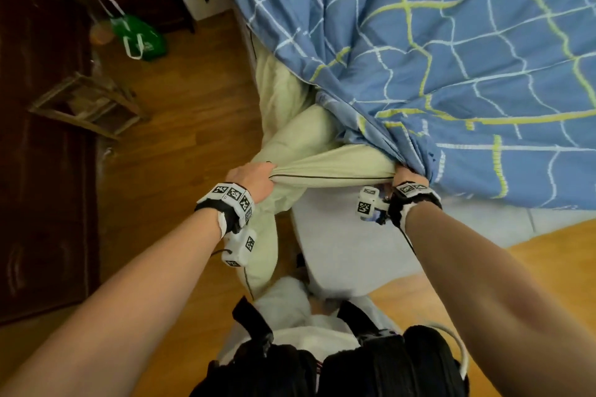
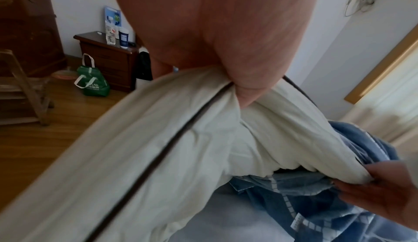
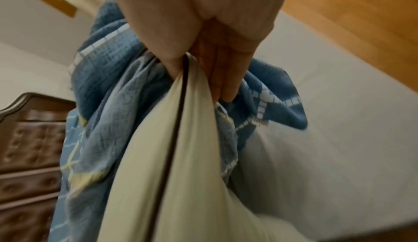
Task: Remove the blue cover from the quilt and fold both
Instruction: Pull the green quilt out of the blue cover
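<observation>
A pale cream quilt point(image 1: 309, 151) with a dark piped edge hangs off the bed's near corner. The blue cover point(image 1: 451, 42) with white and yellow lines is spread over the bed and bunched at the corner. My left hand point(image 1: 254, 176) grips the quilt's piped edge point(image 2: 192, 120). My right hand point(image 1: 404, 176) grips the same quilt edge point(image 3: 181, 120) about an arm's width to the right, with bunched blue cover point(image 3: 117, 103) around the fingers. The quilt's edge runs taut between both hands. Part of the quilt stays hidden inside the cover.
The bed's pale sheet point(image 1: 338, 235) shows at the near corner. Wooden floor lies to the left, with a green bag point(image 1: 138, 37), a wooden stool point(image 1: 87, 103), a dark nightstand point(image 2: 108, 56) and a dark cabinet point(image 1: 38, 138). A tufted headboard point(image 3: 29, 147) stands behind the bed.
</observation>
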